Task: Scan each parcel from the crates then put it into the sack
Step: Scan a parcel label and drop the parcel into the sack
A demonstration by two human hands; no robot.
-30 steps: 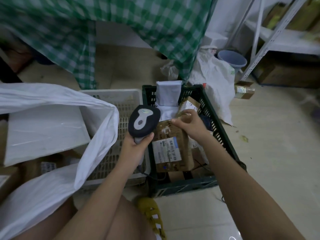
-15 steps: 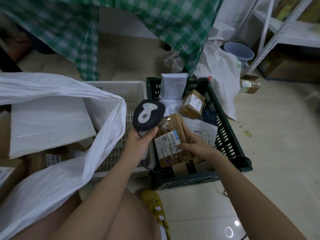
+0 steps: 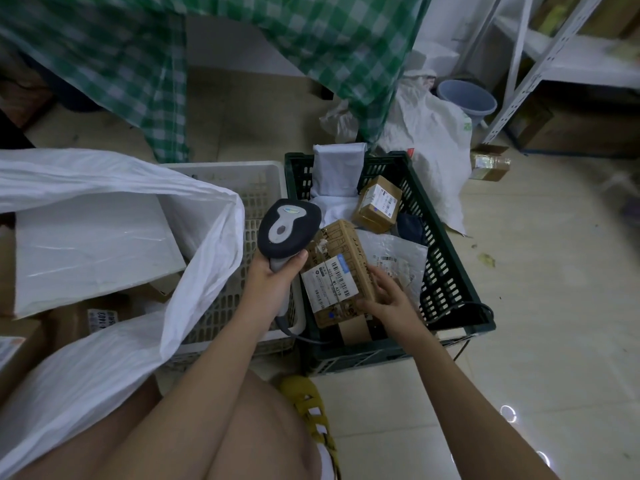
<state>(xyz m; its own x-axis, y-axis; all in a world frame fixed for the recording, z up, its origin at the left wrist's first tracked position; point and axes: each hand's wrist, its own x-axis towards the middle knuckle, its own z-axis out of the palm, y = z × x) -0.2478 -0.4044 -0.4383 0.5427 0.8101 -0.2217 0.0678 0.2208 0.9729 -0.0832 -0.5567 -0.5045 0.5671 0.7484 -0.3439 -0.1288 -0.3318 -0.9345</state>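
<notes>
lots of green, white and brown going on here

scanner (image 3: 289, 230) in the left hand (image 3: 273, 275) is dark navy-black with a light grey strip on top, and right beside it the right hand (image 3: 388, 301) has a brown cardboard parcel (image 3: 341, 271) with a white label and a small blue patch. Crate (image 3: 446, 271) under that grip is dark green, the one (image 3: 242, 174) past the scanner is off-white, sack (image 3: 114, 358) further left is white. Green-and-white checked cloth (image 3: 145, 60) up top, mustard yellow shoe (image 3: 311, 407) below

Your pale tiled floor (image 3: 540, 306) carries two crates side by side, the white crate (image 3: 266, 188) touching the dark green crate (image 3: 450, 271). The open white sack (image 3: 104, 358) slumps just left of them, and a taped box (image 3: 490, 164) and blue bucket (image 3: 465, 98) sit farther back.
</notes>
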